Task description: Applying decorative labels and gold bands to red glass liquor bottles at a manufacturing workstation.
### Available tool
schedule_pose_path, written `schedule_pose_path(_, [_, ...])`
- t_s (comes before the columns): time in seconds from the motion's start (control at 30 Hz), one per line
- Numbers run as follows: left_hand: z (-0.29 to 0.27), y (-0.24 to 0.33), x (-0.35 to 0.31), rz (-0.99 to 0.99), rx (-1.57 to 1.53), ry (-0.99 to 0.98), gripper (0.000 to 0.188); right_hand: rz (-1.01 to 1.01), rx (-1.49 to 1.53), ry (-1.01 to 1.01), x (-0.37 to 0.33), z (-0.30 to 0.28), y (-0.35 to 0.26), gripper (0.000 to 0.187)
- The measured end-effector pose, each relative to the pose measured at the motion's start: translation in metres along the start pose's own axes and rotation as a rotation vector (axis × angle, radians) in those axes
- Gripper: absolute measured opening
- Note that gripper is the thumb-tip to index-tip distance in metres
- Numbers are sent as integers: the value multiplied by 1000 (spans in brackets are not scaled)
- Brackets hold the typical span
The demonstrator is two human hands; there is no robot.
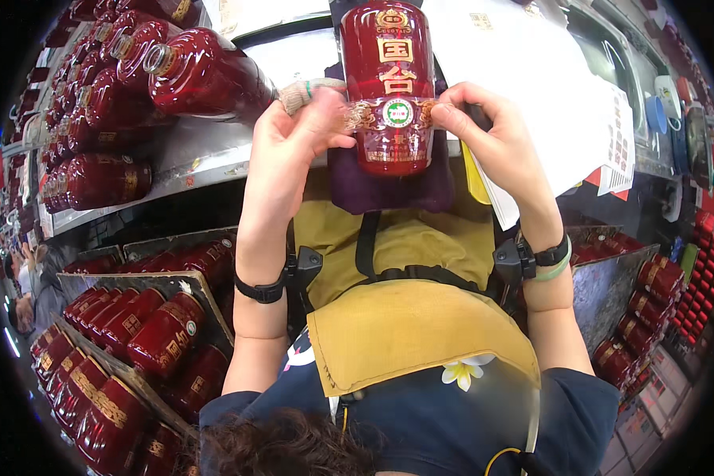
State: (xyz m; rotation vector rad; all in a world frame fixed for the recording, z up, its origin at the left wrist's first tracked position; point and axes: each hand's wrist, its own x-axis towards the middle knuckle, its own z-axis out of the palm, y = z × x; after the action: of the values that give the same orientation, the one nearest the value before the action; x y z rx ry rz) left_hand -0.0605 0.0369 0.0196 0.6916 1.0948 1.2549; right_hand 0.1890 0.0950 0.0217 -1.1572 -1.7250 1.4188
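Note:
A dark red glass bottle with gold lettering lies on a dark purple cloth pad at the edge of the bench. Across its lower part runs a clear decal strip with gold ornament and a round green-and-white emblem. My left hand pinches the strip's left end, thumb and finger close against the glass. A knitted finger cover is on one of its fingers. On the other side, my right hand pinches the strip's right end. Whether the strip sticks to the bottle, I cannot tell.
Several red bottles crowd the bench at left. White sheets cover the bench at right, beside a yellow-edged pad. Crates of red bottles stand low at left; more red bottles stand at right. A blue cup is farther right.

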Motion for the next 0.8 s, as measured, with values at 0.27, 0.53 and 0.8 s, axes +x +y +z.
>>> schedule_pose_path(0.27, [-1,-8,-1,37,127,7,34,39,-27,-7,0,0,-3,18])
schedule_pose_path(0.53, [2,-8,-2,13,125,21,32,33,-19,14,-1,1,-4,17])
schedule_pose_path(0.8, [2,-8,-2,-6,99,34,33,18,-12,18,1,2,-3,16])
